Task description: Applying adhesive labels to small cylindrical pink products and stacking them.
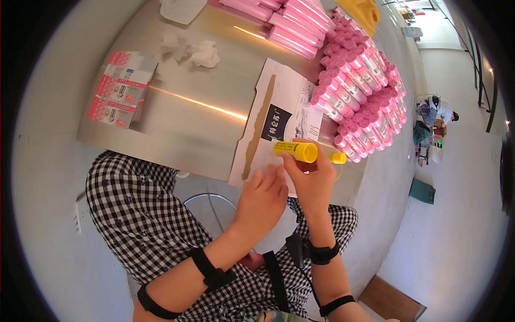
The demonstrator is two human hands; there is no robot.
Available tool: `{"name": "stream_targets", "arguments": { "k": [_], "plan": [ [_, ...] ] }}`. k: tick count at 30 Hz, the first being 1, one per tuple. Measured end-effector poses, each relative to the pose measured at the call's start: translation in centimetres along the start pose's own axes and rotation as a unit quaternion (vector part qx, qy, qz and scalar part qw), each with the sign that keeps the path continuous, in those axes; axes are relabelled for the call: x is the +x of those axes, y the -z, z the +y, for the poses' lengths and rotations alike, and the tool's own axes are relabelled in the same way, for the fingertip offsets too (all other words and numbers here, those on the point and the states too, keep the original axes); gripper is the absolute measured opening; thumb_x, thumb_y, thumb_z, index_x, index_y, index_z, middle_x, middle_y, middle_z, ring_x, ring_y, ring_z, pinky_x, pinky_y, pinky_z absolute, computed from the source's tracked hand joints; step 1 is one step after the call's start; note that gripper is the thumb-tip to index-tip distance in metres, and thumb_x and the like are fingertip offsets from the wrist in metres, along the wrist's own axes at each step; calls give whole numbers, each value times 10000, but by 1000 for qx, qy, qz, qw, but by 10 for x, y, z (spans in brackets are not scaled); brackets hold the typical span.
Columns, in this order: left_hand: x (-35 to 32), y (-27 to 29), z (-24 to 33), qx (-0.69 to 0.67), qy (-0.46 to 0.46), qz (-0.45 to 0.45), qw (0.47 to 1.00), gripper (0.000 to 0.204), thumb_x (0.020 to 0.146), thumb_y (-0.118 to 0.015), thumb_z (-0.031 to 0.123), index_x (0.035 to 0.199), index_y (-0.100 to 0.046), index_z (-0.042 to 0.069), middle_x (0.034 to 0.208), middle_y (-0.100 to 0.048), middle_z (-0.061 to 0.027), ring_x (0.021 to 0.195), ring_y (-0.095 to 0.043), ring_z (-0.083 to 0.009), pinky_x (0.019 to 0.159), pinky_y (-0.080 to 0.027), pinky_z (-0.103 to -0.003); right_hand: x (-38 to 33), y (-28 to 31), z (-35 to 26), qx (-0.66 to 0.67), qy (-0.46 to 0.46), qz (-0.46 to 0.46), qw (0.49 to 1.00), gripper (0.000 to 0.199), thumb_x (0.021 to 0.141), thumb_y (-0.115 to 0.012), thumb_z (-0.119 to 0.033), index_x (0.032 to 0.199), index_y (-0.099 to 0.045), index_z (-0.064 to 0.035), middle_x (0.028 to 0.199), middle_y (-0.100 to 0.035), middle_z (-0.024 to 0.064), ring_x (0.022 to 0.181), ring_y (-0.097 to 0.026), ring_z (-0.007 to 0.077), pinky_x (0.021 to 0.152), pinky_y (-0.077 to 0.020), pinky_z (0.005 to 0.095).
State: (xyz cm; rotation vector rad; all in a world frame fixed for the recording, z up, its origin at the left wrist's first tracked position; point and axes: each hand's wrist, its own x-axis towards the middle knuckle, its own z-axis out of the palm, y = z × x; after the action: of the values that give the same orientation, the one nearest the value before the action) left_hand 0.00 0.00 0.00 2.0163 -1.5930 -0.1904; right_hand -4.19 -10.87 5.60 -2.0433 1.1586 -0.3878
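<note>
My right hand [313,180] grips a yellow glue stick [294,151] between thumb and fingers, held slantwise above the cardboard. Fingers stretched out, my left hand [264,199] rests at the near edge of a flat white printed cardboard sheet [289,96] with a black panel and a torn brown strip. Just right of my right hand lies a small yellow cap-like piece [338,158], partly hidden by the hand. The tip of the glue stick is not clear to see.
Pink and white printed labels [120,88] lie in a stack at the table's left. Crumpled tissue [204,54] is farther back. Many pink-capped tubes [359,86] are piled at the right, with pink wrapped packs [295,27] behind. Beyond stands a yellow object [362,13].
</note>
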Motion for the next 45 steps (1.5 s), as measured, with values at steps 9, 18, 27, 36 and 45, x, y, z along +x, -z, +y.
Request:
{"name": "stream_targets", "arguments": {
  "k": [9, 18, 27, 36, 45],
  "plan": [
    [-1, 3, -4, 38, -13, 3, 999, 281, 790, -579, 136, 1025, -662, 5, 1265, -590, -117, 1160, -525, -243, 948, -398, -389, 3, 13, 22, 85, -12, 55, 995, 281, 804, -731, -43, 1054, -624, 27, 863, -682, 41, 742, -626, 64, 688, -510, 198],
    [-1, 5, -3, 43, -11, 4, 999, 297, 789, -568, 138, 1038, -665, 7, 1268, -595, -115, 1179, -523, -243, 962, -390, -390, 2, 32, 38, 15, -7, 74, 997, 265, 807, -723, -33, 1045, -625, 30, 888, -682, 63, 757, -637, 80, 695, -527, 219],
    [-2, 2, -3, 26, -8, 20, 999, 293, 779, -578, 129, 1031, -661, 4, 1241, -604, -118, 1171, -526, -245, 951, -397, -393, 0, 0, 2, 91, 3, 60, 994, 278, 802, -744, -82, 1043, -639, 10, 860, -684, 39, 708, -629, 69, 641, -505, 205],
    [0, 6, -2, 35, -11, 10, 999, 293, 786, -566, 132, 1030, -661, 1, 1249, -601, -118, 1178, -520, -245, 953, -394, -394, 3, 17, 27, 18, -8, 70, 997, 296, 801, -734, -68, 1061, -622, 23, 837, -678, 41, 714, -626, 65, 637, -500, 204],
    [-2, 1, 0, 31, -10, 18, 999, 292, 787, -572, 136, 1030, -663, 0, 1252, -600, -113, 1165, -529, -244, 951, -397, -396, 3, 16, 17, 56, 12, 86, 995, 281, 809, -734, -76, 1054, -631, 15, 847, -681, 46, 722, -626, 70, 660, -511, 213]
  ]
}}
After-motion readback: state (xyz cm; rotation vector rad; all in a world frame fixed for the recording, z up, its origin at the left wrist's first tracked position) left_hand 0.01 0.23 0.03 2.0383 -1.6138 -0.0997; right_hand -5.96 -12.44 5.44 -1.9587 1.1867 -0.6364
